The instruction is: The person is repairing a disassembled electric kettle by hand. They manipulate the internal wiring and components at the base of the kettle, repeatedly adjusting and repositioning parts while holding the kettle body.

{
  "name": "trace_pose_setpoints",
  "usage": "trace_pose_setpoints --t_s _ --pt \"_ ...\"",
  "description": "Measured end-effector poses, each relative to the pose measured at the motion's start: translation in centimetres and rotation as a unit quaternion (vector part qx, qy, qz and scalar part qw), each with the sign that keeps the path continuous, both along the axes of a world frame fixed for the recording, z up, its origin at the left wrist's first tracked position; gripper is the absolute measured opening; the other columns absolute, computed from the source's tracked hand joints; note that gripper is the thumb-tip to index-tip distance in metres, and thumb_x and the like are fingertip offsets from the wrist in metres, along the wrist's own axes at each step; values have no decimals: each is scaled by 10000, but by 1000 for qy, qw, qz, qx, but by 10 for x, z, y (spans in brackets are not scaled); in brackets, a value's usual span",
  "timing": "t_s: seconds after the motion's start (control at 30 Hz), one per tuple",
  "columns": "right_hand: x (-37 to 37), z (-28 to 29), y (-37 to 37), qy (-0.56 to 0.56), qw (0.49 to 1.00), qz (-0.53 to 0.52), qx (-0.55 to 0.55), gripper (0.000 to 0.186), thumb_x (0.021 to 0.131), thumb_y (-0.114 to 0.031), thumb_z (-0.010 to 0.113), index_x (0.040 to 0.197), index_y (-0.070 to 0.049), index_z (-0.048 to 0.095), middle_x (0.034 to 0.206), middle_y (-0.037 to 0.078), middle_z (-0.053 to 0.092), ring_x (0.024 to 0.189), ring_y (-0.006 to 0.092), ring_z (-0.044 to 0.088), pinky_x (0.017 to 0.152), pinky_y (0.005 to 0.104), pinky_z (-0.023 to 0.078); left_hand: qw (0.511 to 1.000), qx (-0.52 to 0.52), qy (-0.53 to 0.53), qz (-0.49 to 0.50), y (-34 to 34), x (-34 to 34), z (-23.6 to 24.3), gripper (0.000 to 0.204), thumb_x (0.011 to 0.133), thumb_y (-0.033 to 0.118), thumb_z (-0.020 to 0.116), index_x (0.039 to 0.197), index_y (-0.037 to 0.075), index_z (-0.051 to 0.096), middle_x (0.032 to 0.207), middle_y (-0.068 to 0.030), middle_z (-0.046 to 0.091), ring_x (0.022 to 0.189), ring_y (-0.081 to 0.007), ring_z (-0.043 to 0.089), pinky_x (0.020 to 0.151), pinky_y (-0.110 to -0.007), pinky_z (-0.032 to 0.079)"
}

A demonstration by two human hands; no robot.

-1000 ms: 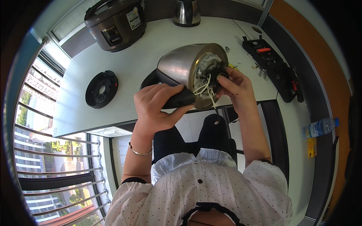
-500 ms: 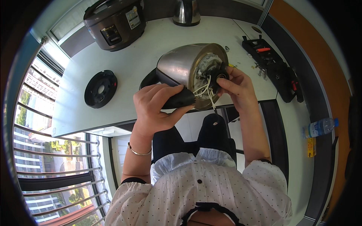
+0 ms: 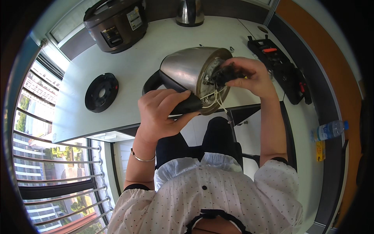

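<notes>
A steel electric kettle (image 3: 183, 66) lies on its side over the table's near edge, its opened underside turned to the right. My left hand (image 3: 161, 111) is closed round the black handle (image 3: 187, 103) at its lower end. With thumb and fingers my right hand (image 3: 253, 78) grips a black plastic connector (image 3: 226, 74) at the kettle's base. White wires (image 3: 212, 99) run from the handle end to the base, and some ends dangle below. My right fingers partly cover the connector. The round black bottom cover (image 3: 101, 93) rests on the table to the left.
At the back left stands a brown rice cooker (image 3: 117, 29), with another steel kettle (image 3: 189, 13) at the back. A black tool case (image 3: 276, 64) with red-handled tools lies open at the right. A water bottle (image 3: 330, 131) and a yellow packet (image 3: 320, 151) are farther right.
My right hand has turned and shifted right, drawing the black connector round so its other side shows. My left hand keeps its hold on the handle. The view has shifted slightly.
</notes>
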State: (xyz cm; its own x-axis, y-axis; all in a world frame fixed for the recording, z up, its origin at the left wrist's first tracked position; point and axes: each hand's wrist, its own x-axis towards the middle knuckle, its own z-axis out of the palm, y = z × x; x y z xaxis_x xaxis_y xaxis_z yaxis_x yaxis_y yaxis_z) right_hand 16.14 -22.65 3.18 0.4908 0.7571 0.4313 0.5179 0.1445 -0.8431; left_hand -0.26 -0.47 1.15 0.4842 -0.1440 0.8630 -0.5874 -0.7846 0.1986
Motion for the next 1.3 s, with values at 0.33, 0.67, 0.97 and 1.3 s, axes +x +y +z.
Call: trace_pose_setpoints --t_s 0.33,0.67,0.97,1.3 --pt "-50 -24 21 426 890 -89 134 196 840 -106 699 943 43 627 761 79 646 551 122 600 470 201 492 999 -32 10 12 4 0 0 366 549 182 865 823 38 668 633 -78 623 523 -219 604 482 -279 460" --pt "-38 -18 21 200 968 -75 129 319 781 -41 746 1070 18 625 916 84 663 742 122 631 563 220 517 999 -52 9 -4 7 -1 5 374 535 168 871 814 20 669 617 -83 617 516 -213 606 480 -266 456" --pt "-1 29 9 -146 987 8 -62 437 678 7 788 1089 -22 644 955 41 653 840 140 626 751 259 517 999 -38 19 0 4 -2 4 400 508 118 875 826 -23 677 633 -94 610 541 -192 593 525 -250 448" --pt "-54 -19 33 382 906 -110 147 253 798 -144 753 946 17 626 778 40 625 607 90 594 453 194 496 997 -74 -7 27 7 1 0 379 524 140 877 809 -5 675 630 -94 626 529 -199 609 507 -252 466"
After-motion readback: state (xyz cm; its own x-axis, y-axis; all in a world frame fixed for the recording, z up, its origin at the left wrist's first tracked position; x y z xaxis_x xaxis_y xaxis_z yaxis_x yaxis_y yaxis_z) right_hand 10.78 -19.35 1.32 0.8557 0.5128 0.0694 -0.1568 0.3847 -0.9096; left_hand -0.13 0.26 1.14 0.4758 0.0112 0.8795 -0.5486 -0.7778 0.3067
